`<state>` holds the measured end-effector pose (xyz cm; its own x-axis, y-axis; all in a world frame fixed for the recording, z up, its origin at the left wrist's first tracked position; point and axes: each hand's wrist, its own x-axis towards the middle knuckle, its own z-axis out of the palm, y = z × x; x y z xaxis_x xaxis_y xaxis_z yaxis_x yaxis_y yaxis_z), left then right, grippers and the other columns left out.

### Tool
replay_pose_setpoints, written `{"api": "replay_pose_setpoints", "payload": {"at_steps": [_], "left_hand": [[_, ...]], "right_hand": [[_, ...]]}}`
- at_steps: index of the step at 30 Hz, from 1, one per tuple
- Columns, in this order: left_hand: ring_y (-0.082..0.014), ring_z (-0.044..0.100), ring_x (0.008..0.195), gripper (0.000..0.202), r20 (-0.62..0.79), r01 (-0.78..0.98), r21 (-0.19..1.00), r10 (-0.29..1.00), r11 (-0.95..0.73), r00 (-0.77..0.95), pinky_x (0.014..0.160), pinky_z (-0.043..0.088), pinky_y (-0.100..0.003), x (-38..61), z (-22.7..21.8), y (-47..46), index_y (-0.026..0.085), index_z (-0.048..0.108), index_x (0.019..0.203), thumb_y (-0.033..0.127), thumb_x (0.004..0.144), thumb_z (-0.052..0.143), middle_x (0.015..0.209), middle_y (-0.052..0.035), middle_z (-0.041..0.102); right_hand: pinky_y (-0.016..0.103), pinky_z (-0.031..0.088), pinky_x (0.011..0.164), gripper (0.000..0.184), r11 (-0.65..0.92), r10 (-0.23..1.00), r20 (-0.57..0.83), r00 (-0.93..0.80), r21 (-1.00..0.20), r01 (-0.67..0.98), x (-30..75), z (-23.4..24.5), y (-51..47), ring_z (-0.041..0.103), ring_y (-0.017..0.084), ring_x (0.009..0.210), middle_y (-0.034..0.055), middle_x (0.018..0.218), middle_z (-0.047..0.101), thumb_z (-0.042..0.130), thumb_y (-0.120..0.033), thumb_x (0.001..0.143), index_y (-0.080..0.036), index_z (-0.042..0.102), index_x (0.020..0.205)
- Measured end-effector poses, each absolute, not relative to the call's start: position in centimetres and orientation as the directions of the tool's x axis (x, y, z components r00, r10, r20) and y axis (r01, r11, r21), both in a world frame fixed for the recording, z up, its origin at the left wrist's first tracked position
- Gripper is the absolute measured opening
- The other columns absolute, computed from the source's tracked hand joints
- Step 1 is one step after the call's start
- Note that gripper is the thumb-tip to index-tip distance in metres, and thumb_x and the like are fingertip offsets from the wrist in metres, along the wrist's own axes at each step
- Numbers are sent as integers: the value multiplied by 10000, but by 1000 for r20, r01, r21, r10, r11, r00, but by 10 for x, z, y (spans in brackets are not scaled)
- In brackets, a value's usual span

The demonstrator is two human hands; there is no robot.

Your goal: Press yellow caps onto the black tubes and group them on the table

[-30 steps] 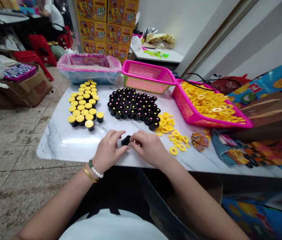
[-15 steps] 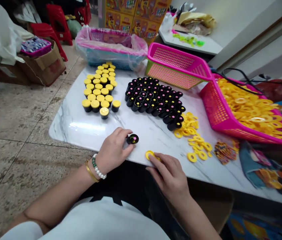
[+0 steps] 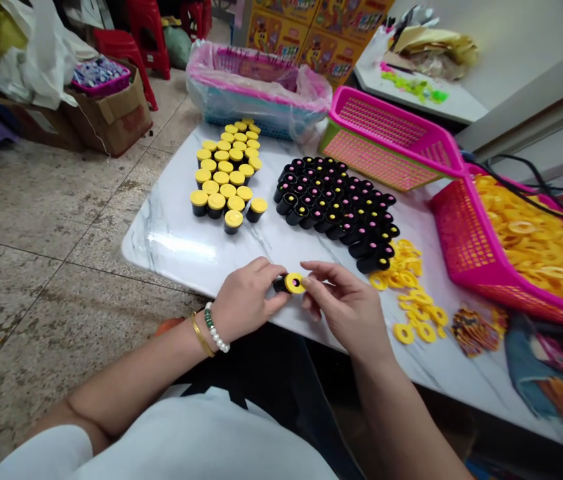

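Observation:
My left hand (image 3: 245,295) is closed round a small black cup (image 3: 280,285), tilted with its mouth to the right, near the table's front edge. A yellow ring (image 3: 289,283) sits at the cup's mouth, and a pink dot shows through its hole. My right hand (image 3: 348,301) pinches the ring's right side, thumb against it, the other fingers curled behind. Beyond my hands stand several black cups with yellow tops (image 3: 234,220) at left. Several open black cups (image 3: 334,207) with pink or yellow centres are grouped to their right.
Loose yellow rings (image 3: 418,310) lie to the right, beside a small heap of printed pieces (image 3: 476,330). A pink basket (image 3: 466,240) full of yellow rings stands farther right. Behind are another pink basket (image 3: 391,133) and a plastic-lined basket (image 3: 261,110). The white table (image 3: 161,247) has a rounded left corner.
My right hand has lifted the yellow ring from the table edge and brought it to the black cup's mouth. My left hand still holds the cup. The camera view has shifted left.

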<state>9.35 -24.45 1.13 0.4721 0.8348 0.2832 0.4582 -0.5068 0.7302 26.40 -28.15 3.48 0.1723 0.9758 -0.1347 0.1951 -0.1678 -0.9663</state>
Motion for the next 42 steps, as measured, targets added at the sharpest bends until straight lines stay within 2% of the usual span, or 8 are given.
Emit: {"api": "replay_pose_setpoints", "payload": {"at_steps": [8,17,23,27,30,34,38,42], "left_hand": [[-169,622,836,212,247,475,720,827,-506,505,761,521,-287,92,8,-244,156,638,1048,229,849,635,916,-37,626],[-168,618,826,226,234,453,747,830,-487,507,747,511,-287,90,12,-244,162,642,1068,217,850,615,921,-44,644],[-116,530,611,198,119,379,863,863,-335,491,583,422,-239,94,28,-234,154,646,822,341,873,609,683,6,592],[-109,503,605,208,59,391,876,866,-284,496,566,390,-230,99,30,-229,164,575,755,307,906,569,667,22,559],[-112,520,649,127,101,383,866,864,-320,493,605,420,-238,98,26,-234,169,592,895,289,918,556,774,11,573],[-127,554,739,345,234,350,820,823,-453,518,688,476,-265,93,18,-242,200,574,1152,371,863,653,984,-27,560],[-136,568,774,292,272,380,794,836,-475,476,718,488,-266,95,13,-246,198,616,1059,391,847,675,953,-19,552],[-148,570,795,229,264,454,736,830,-502,491,724,486,-268,100,14,-247,183,619,1031,359,884,621,946,-27,553]], "right_hand": [[168,409,397,319,-302,938,-297,176,-953,-1,265,30,-286,516,68,469,-5,641,640,838,-327,675,-183,731,939],[204,401,372,346,-407,913,-398,95,-907,113,267,41,-270,485,85,436,11,567,632,825,-388,679,-148,752,917],[207,413,386,341,-421,907,-419,40,-904,73,266,41,-272,521,102,417,-14,515,601,787,-441,713,-162,692,884],[194,391,409,335,-385,923,-386,2,-921,49,267,38,-271,479,77,399,-47,495,565,751,-448,756,-170,639,904],[173,310,361,363,-401,915,-401,-35,-916,18,268,36,-270,410,62,351,-80,457,520,747,-472,750,-188,572,895],[169,309,345,395,-422,905,-422,-51,-907,6,269,34,-270,414,62,334,-82,470,538,761,-487,724,-200,519,846],[204,439,409,403,-411,911,-409,-58,-911,-38,269,32,-271,513,85,410,-45,559,595,738,-526,733,-186,547,836],[170,353,333,417,-436,898,-438,-50,-899,41,265,32,-266,440,67,332,-73,467,533,714,-557,740,-189,527,794]]}}
